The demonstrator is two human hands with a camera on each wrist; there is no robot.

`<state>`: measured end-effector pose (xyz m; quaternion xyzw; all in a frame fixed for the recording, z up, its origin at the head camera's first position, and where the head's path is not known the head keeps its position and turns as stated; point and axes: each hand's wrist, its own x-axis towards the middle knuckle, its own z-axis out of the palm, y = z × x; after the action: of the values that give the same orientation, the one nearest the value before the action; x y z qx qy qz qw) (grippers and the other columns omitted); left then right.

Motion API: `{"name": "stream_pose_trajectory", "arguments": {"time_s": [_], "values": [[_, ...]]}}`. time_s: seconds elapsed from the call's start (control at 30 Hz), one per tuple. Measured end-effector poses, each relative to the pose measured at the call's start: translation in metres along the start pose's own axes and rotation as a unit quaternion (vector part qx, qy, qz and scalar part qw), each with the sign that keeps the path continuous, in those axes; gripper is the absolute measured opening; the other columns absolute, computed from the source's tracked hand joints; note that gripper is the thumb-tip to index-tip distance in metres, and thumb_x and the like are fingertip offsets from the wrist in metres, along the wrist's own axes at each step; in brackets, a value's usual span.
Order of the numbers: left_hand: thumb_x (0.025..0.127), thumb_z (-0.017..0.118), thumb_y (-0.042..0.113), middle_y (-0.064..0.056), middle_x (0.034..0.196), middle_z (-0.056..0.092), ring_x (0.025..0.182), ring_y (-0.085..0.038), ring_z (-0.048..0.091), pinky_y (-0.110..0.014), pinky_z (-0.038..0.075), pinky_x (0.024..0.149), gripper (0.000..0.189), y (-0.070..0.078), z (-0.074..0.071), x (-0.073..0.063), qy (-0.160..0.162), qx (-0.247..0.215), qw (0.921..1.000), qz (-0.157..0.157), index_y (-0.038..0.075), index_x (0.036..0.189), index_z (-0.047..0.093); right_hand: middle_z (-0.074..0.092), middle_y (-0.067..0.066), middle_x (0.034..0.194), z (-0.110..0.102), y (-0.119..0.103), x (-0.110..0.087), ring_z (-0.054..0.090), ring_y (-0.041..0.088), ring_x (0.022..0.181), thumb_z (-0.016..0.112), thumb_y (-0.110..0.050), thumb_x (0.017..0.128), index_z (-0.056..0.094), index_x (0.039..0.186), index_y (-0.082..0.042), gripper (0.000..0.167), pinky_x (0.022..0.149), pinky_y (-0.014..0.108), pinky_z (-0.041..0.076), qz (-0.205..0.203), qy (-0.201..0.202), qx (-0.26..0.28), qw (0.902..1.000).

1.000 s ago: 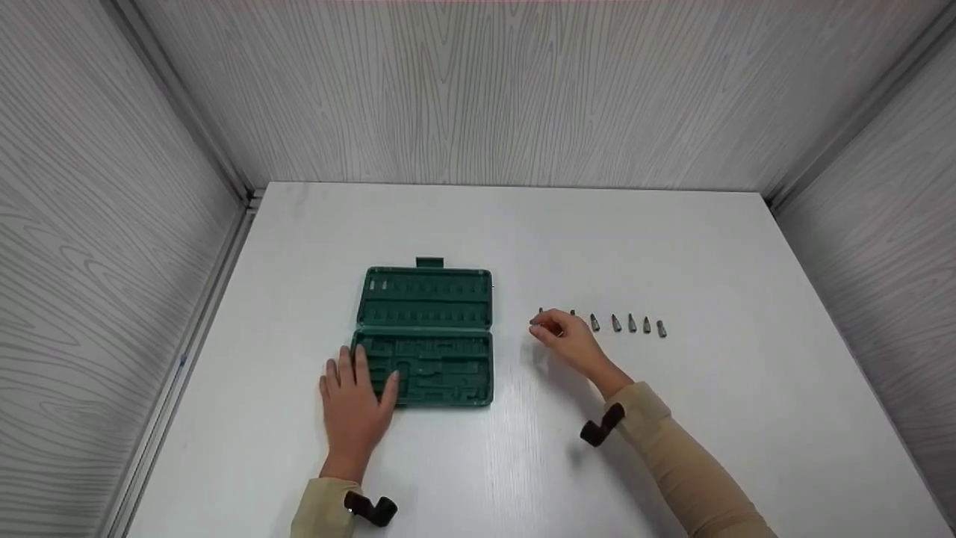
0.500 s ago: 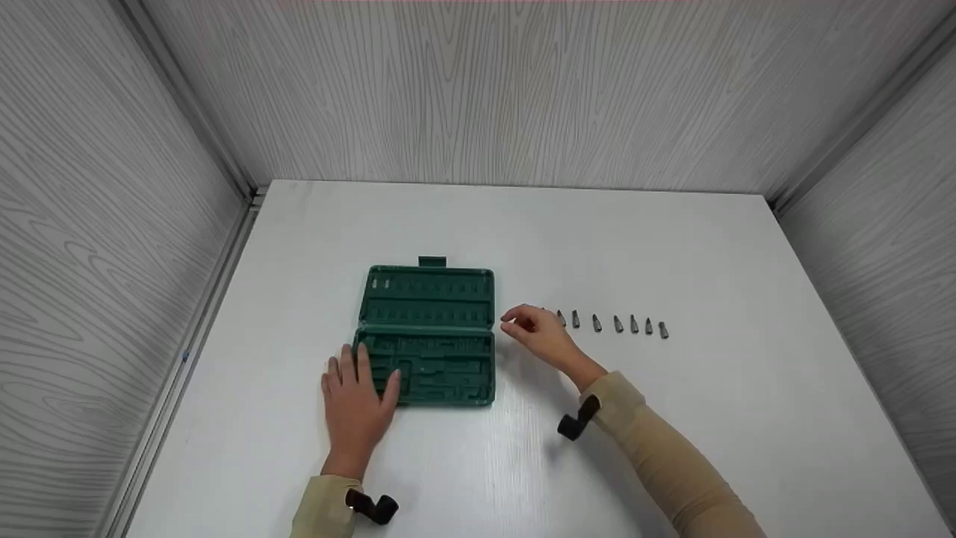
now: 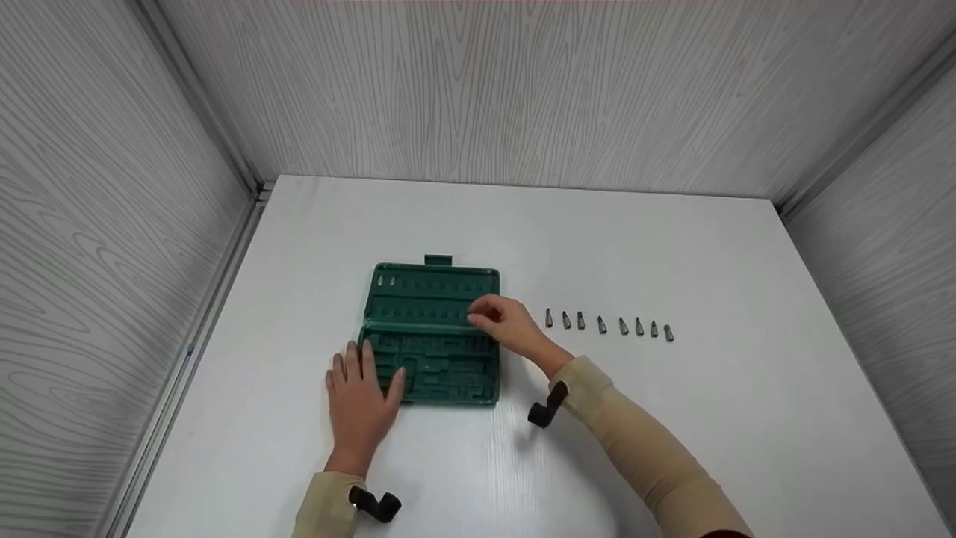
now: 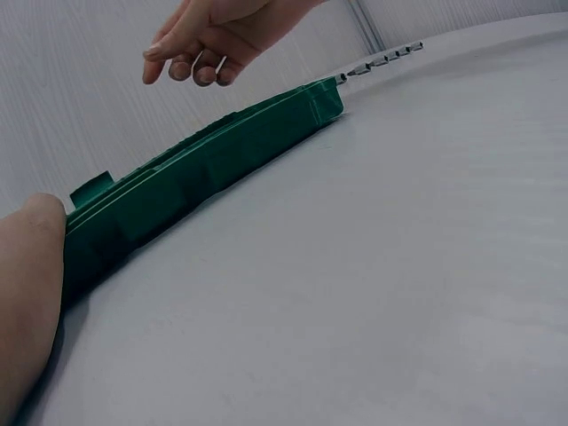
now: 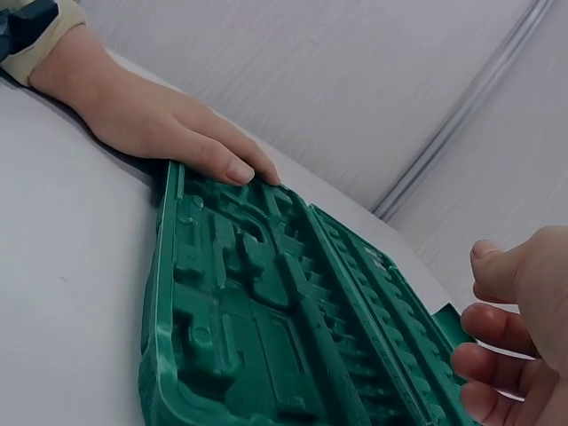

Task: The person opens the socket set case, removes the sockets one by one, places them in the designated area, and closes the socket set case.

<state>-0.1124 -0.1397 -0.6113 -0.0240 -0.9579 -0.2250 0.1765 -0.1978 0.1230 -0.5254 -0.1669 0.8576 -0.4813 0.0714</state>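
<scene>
- Bringing the right hand leftward from the row of metal bits to over the open green case, apparently switching work to it.
- Curving right thumb and fingers loosely, nothing visible held between.
- Resting the left hand, fingers straight, on the case's near left corner.
- Leaving eight metal bits lined up on the worktop, right of the case.

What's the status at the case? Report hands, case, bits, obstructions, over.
Left hand rests on open green case; right hand above it, grip unclear. Eight metal bits lined up to the case's right. No obstruction seen.
</scene>
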Motion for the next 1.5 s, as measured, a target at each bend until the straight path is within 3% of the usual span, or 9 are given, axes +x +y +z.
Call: {"name": "stream_pose_trajectory", "arguments": {"time_s": [0.7, 1.07, 1.23, 1.5], "values": [[0.090, 0.044, 0.057, -0.024, 0.146, 0.026, 0.132, -0.046, 0.021, -0.058, 0.014, 0.104, 0.079, 0.000, 0.005, -0.004, -0.014, 0.005, 0.9998, -0.015, 0.000, 0.144, 0.031, 0.063, -0.003, 0.097, 0.047, -0.007, 0.049, 0.057, 0.010, 0.085, 0.058, -0.028, 0.093, 0.064, 0.109, -0.011, 0.024, 0.074, 0.028, 0.047, 0.002, -0.017, -0.033, 0.9993], [0.089, 0.045, 0.057, -0.024, 0.146, 0.026, 0.131, -0.046, 0.021, -0.059, 0.015, 0.104, 0.080, 0.000, 0.004, -0.003, -0.009, 0.008, 0.9998, -0.016, 0.000, 0.144, 0.030, 0.062, -0.001, 0.101, 0.069, -0.011, 0.075, 0.057, 0.010, 0.088, 0.057, -0.027, 0.093, 0.063, 0.111, -0.011, 0.024, 0.076, 0.029, 0.047, 0.023, 0.005, -0.048, 0.9986], [0.089, 0.044, 0.059, -0.023, 0.146, 0.026, 0.132, -0.046, 0.021, -0.059, 0.015, 0.104, 0.080, 0.003, 0.005, -0.007, -0.017, 0.009, 0.9996, -0.019, 0.001, 0.144, 0.031, 0.059, 0.002, 0.103, 0.081, -0.020, 0.083, 0.055, 0.011, 0.089, 0.056, -0.024, 0.094, 0.062, 0.114, -0.008, 0.026, 0.077, 0.029, 0.046, 0.015, 0.028, -0.073, 0.9968], [0.089, 0.048, 0.054, -0.024, 0.145, 0.028, 0.130, -0.045, 0.024, -0.059, 0.016, 0.103, 0.077, 0.002, 0.004, -0.010, 0.001, 0.012, 0.9999, -0.012, 0.000, 0.142, 0.034, 0.056, 0.005, 0.104, 0.097, -0.026, 0.102, 0.056, 0.013, 0.089, 0.056, -0.021, 0.095, 0.063, 0.115, -0.007, 0.025, 0.078, 0.028, 0.046, -0.006, 0.030, -0.134, 0.9905]]}}
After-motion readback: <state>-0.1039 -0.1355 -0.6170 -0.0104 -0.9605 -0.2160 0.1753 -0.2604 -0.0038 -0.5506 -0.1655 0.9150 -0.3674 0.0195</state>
